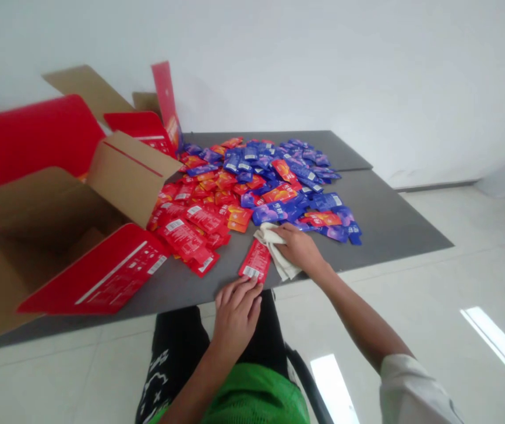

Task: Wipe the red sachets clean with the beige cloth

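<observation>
Head view: left fingers [241,291] on sachet [255,261] at table edge [190,303], right fingers [284,234] on cloth [280,259]

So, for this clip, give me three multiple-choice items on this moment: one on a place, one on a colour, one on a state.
1. What lies under the right hand?
A) a floor tile
B) a cardboard flap
C) a white cloth

2. What colour is the lone sachet at the fingers of the left hand?
A) red
B) blue
C) purple

3. What state is the cardboard carton in?
A) taped shut
B) open, flaps spread
C) upside down

Answers:
1. C, the cloth bunches out from beneath the palm.
2. A, its face is red with a white label.
3. B, its flaps stand apart, showing the inside.
</observation>
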`<act>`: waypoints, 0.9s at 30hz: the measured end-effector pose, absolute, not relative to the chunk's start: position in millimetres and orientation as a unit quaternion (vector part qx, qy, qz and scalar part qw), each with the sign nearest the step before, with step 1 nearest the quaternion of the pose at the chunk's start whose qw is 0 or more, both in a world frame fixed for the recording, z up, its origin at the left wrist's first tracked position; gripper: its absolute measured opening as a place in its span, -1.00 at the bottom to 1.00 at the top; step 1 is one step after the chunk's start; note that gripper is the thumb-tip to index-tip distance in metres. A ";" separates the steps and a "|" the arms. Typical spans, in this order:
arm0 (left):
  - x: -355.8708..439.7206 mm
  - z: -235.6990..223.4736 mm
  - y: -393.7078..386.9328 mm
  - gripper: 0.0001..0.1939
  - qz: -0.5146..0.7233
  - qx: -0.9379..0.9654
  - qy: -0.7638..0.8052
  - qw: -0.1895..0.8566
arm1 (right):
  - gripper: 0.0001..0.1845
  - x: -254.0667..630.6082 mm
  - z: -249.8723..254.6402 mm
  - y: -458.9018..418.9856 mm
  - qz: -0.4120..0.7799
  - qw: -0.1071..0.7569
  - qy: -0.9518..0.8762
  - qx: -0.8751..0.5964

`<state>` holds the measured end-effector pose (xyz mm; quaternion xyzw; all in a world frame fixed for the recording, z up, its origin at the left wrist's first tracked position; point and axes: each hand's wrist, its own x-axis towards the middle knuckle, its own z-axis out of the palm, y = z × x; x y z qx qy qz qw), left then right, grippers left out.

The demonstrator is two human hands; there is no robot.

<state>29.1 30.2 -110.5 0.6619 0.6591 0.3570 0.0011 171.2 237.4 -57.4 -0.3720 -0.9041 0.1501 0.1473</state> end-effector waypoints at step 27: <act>27.1 -28.6 134.6 -0.77 0.116 0.612 0.780 0.063 | -0.34 227.4 -105.2 198.3 0.422 0.483 -0.537 -0.549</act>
